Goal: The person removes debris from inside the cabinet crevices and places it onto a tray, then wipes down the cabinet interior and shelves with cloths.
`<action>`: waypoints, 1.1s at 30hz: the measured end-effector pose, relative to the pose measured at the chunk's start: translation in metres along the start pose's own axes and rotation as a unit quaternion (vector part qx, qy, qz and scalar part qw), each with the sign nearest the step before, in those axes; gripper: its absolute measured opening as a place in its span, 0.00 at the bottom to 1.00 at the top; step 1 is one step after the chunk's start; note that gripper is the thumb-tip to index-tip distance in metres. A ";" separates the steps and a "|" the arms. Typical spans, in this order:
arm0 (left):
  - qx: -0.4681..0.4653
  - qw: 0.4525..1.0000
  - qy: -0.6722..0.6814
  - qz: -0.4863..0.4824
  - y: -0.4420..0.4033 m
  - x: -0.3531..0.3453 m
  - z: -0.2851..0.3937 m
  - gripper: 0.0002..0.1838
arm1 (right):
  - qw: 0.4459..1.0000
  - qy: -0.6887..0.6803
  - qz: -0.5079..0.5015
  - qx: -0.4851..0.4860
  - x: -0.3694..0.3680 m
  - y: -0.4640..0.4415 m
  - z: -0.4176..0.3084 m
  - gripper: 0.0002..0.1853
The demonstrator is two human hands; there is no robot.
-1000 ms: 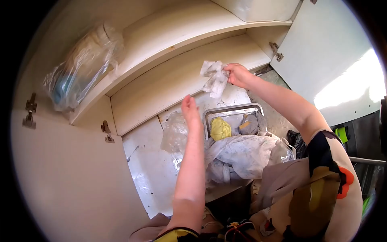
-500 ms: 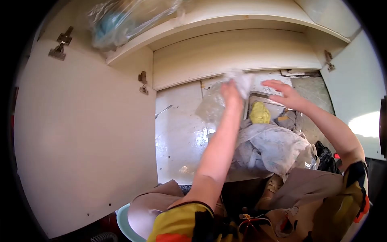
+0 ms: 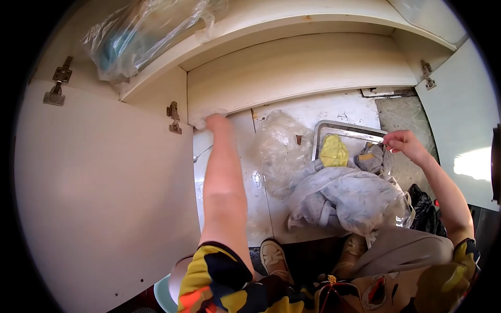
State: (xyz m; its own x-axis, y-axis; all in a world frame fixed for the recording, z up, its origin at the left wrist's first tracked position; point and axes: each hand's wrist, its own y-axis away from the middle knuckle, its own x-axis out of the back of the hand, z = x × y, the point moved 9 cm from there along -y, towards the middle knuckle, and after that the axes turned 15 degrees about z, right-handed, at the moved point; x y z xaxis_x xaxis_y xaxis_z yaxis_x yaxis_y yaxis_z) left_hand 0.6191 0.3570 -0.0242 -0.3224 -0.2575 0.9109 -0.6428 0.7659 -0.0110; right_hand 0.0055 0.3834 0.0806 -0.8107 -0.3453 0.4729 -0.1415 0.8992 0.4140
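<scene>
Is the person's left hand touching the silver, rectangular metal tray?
No, the left hand is at the left end of the cream cabinet board, away from the tray.

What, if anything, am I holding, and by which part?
Your left hand holds a whitish rag; the gripped part is hidden. Whether the right hand holds anything can't be told.

On the upper shelf (image 3: 308, 19) we see a clear plastic bag (image 3: 151, 36) with something blue inside. Crumpled clear plastic (image 3: 279, 151) lies on the floor (image 3: 253, 214); we also see a black bag (image 3: 425, 211) and a partly hidden, pale turquoise basin (image 3: 164, 293).
</scene>
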 end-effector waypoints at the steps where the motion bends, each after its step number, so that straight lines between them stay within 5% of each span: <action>1: -0.018 1.000 -0.001 0.008 0.007 0.008 0.019 0.21 | 1.000 -0.001 0.005 -0.009 0.002 0.000 0.002 0.12; 3: 0.081 0.975 0.209 -0.012 0.023 0.012 0.047 0.18 | 1.000 -0.003 0.002 -0.006 0.001 -0.002 0.002 0.12; 4: 0.163 0.915 0.369 -0.012 0.031 0.010 0.060 0.15 | 1.000 -0.007 0.000 -0.005 -0.002 -0.004 0.001 0.11; 5: 0.235 0.836 0.497 0.001 0.040 0.008 0.073 0.13 | 1.000 -0.009 -0.003 -0.002 -0.006 -0.006 -0.002 0.11; 7: 0.363 0.524 0.769 -0.040 0.066 -0.008 0.119 0.17 | 1.000 0.018 -0.020 0.000 -0.019 -0.011 -0.009 0.11; 9: 0.338 0.527 0.777 -0.064 0.079 0.001 0.136 0.19 | 0.999 0.025 -0.029 0.002 -0.033 -0.011 -0.022 0.11; 11: 0.171 0.724 0.646 -0.172 0.102 0.043 0.145 0.22 | 0.999 0.029 -0.037 0.001 -0.043 -0.011 -0.025 0.12; 12: 0.173 0.724 0.646 -0.169 0.097 0.031 0.139 0.22 | 0.997 0.049 -0.054 0.017 -0.049 -0.014 -0.022 0.12; 14: 0.093 0.843 0.524 0.078 0.066 0.032 0.103 0.29 | 0.995 0.066 -0.070 0.033 -0.053 -0.016 -0.015 0.12; 19: 0.253 0.763 0.554 0.219 0.060 0.029 -0.029 0.16 | 0.992 0.067 -0.094 0.042 -0.049 -0.014 0.000 0.11; 21: 0.255 0.786 0.494 0.272 0.038 -0.015 -0.057 0.13 | 0.991 0.089 -0.094 0.033 -0.046 -0.013 0.004 0.12; 25: 0.377 0.744 0.495 0.244 0.030 -0.081 -0.088 0.08 | 0.989 0.133 -0.062 0.029 -0.043 -0.020 0.018 0.12; 27: 0.401 0.746 0.499 0.185 0.041 -0.058 -0.092 0.13 | 0.986 0.142 -0.045 0.068 -0.047 -0.027 0.028 0.13; 29: 0.359 0.630 0.612 0.314 0.009 -0.097 -0.095 0.20 | 0.991 0.113 -0.037 0.064 -0.043 -0.031 0.031 0.14; 30: 0.266 0.601 0.695 0.291 -0.019 -0.112 -0.084 0.24 | 0.997 0.073 -0.038 0.015 -0.040 -0.036 0.031 0.14; 32: 0.311 0.480 0.790 0.220 -0.007 -0.085 -0.062 0.21 | 0.995 -0.014 0.098 0.016 -0.012 -0.062 0.027 0.14; 33: 0.308 0.502 0.783 0.199 -0.004 -0.077 -0.054 0.23 | 0.985 0.009 0.142 0.098 0.003 -0.072 0.008 0.14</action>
State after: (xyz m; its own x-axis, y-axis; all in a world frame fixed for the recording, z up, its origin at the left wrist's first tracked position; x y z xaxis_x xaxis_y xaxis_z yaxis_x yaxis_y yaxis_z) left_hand 0.6838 0.4059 -0.0718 0.1217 0.9925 -0.0130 -0.9926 0.1216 -0.0068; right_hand 0.0085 0.3197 0.0465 -0.8235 -0.0749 0.5624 -0.0180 0.9942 0.1061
